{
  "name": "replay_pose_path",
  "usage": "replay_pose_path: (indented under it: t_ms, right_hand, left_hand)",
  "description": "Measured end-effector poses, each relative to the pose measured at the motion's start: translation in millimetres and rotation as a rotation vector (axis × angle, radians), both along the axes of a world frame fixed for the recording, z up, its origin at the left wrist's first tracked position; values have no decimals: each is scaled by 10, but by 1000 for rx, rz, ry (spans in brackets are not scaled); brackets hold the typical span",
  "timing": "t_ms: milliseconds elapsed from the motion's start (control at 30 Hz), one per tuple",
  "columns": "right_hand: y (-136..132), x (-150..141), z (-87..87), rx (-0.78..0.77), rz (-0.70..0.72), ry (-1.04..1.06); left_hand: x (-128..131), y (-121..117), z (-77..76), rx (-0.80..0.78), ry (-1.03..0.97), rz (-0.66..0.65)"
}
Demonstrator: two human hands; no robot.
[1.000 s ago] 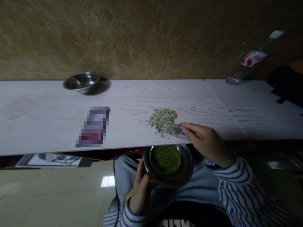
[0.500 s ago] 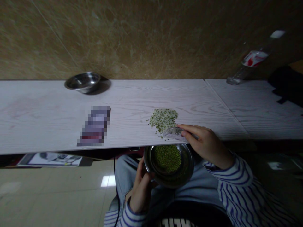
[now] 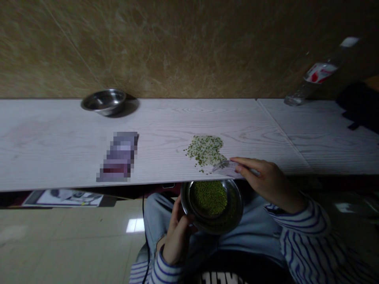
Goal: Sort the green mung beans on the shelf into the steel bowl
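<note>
My left hand (image 3: 177, 232) grips the left rim of a steel bowl (image 3: 235, 215), which sits over my lap just under the table's front edge. Green mung beans (image 3: 210, 197) fill much of its bottom. In my right hand (image 3: 263, 179), pinched between thumb and fingers, is a clear plastic piece with a curved edge (image 3: 227, 169); its exact kind does not show. That piece is low over the table by the front edge, at the lower right of a spread pile of mung beans mixed with white grains (image 3: 204, 150). Several beans lie loose around the pile.
Another steel bowl (image 3: 103, 102) stands by the wall at back left. A blurred-out flat object (image 3: 120, 157) lies left of the pile. Toward the back right stands a clear bottle (image 3: 321, 73) with a white cap, beside a dark bag-like thing (image 3: 359, 104).
My right hand has moved to the right with the clear plastic piece, away from the pile's lower edge. My left hand and its bowl stay nearly where they were.
</note>
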State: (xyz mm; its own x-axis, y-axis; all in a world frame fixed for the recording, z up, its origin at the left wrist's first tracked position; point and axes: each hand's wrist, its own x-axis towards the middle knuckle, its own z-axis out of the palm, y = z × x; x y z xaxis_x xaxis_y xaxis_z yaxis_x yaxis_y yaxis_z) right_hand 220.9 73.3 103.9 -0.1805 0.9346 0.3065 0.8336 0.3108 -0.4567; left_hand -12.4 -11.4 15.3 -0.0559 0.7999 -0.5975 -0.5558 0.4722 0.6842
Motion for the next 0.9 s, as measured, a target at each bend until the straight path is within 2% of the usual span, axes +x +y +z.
replay_pose_path:
  t_ms: [533, 900]
  right_hand:
    - [53, -124, -32, -21, 58, 14]
    - [108, -119, -25, -35, 45, 33]
  left_hand:
    - [-2, 1, -24, 9, -26, 2]
    - [-14, -5, -23, 26, -38, 11]
